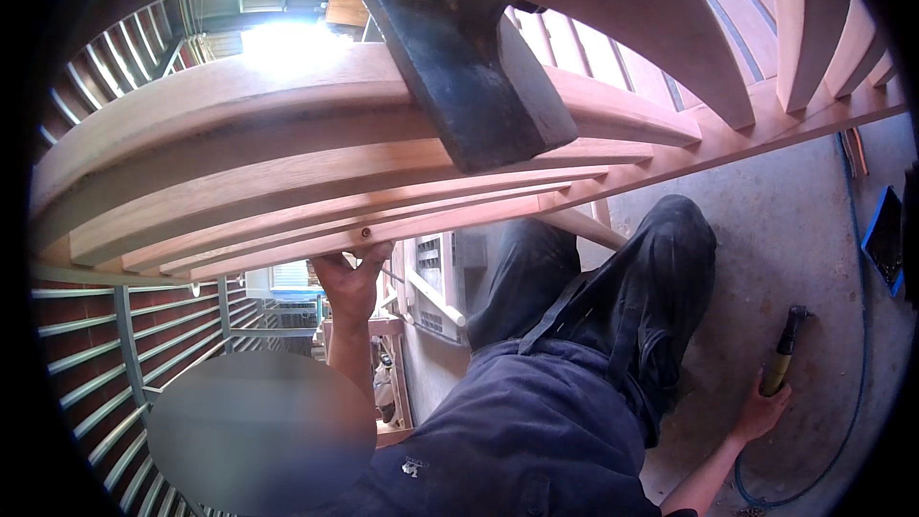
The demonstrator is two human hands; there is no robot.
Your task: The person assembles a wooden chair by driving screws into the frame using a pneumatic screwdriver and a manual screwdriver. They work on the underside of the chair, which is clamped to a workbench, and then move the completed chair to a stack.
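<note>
A big wooden frame (pixel 230 101) of curved slats is filling the upper part of the view, its straight rail (pixel 732 146) running off toward the upper right. Below it, a concrete floor (pixel 737 278) is spreading out on the right, and a metal rack (pixel 124 345) is standing at the left. The person's dark trousers (pixel 661 273) are showing under the rail, knees bent. A dark block (pixel 459 67) is crossing in front of the top slats. A blue hose (pixel 865 325) is curving along the floor, near a dark, blue-edged object (pixel 887 239). A yellow-and-black hand tool (pixel 777 371) is pointing away from the person, left of the hose. The right hand (pixel 763 414) is gripping its handle, fingers wrapped around. The left hand (pixel 350 282) is reaching up to the frame's lowest slat, just below a small round hole (pixel 366 233); whether its fingers are pinching anything, I cannot tell.
</note>
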